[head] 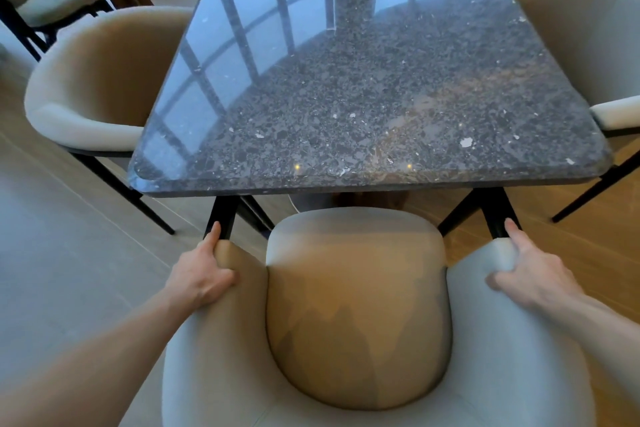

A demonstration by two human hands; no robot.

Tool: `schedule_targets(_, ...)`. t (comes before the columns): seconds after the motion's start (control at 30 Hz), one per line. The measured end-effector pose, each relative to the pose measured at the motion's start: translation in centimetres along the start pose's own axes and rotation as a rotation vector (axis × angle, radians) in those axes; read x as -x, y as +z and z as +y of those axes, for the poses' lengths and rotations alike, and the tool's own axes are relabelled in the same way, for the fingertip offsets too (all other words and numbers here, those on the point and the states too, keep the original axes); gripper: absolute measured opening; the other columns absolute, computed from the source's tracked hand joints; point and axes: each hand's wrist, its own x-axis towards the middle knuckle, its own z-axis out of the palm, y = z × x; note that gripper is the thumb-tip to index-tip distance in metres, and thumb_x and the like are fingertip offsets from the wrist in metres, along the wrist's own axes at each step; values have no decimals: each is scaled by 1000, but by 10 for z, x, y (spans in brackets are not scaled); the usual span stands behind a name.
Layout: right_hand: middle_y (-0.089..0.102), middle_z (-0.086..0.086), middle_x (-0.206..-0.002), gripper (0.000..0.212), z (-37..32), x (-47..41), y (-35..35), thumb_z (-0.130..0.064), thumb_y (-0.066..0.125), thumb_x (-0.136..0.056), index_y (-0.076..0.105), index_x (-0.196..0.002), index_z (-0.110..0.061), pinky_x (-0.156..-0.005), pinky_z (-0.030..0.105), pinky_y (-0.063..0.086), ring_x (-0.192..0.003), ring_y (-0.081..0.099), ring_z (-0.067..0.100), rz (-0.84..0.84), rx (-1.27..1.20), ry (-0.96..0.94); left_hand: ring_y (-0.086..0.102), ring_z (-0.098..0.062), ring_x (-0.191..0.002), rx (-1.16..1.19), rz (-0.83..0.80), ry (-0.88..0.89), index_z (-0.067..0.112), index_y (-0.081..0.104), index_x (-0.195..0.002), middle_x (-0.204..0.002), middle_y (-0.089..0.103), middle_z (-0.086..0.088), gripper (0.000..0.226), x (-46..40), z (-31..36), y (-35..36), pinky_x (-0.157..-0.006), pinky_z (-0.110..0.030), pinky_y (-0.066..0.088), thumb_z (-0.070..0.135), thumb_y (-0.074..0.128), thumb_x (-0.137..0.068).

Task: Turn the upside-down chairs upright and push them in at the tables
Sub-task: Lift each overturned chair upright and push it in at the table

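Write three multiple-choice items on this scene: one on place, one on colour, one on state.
1. Where do the left hand and right hand rest?
A. on the near chair's arm ends
B. on the table
C. on the floor

2. The chair's legs are:
A. white
B. black
C. red

3. The near chair is:
A. upside down
B. on its side
C. upright

A: each hand grips an arm end.
B: dark legs show under the table edge.
C: its seat faces up.
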Motion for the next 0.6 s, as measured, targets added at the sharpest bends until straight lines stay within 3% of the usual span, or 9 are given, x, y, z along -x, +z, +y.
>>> schedule_targets(0.23, 65, 19, -114, 119, -4, -24, -13, -37, 81, -71, 5, -162, -53, -80, 44, 59, -89, 66, 41, 21, -12, -32, 61, -33, -96, -31, 9, 40, 44, 9, -164, -127, 65, -17, 121, -21, 21, -1, -80, -34, 53, 38, 79, -65)
schedule_targets(0.37, 65, 20, -115, 120, -6, -37, -13, -38, 80, -72, 3, -162, -52, -82, 44, 58, -91, 65, 41, 20, -10, -42, 54, -27, -92, -21, 7, 30, 44, 10, -164, -130, 63, -17, 121, -31, 25, -2, -76, -31, 46, 39, 81, -66)
schedule_targets(0.5, 65, 21, -123, 120, -12, -47, -14, -39, 82, -69, 6, -162, -51, -77, 40, 56, -90, 62, 39, 36, 9, -50, 59, -32, -97, -29, 12, 24, 42, 12, -164, -127, 64, -17, 123, -38, 30, -4, -80, -33, 51, 41, 82, -63)
schedule_targets(0.6, 65, 22, -127, 121, -14, -53, -14, -38, 83, -69, 8, -162, -50, -73, 37, 53, -89, 63, 38, 28, 15, -48, 57, -26, -86, -25, 5, 23, 43, 12, -164, -116, 65, -14, 122, -42, 32, -5, -73, -30, 51, 40, 81, -63)
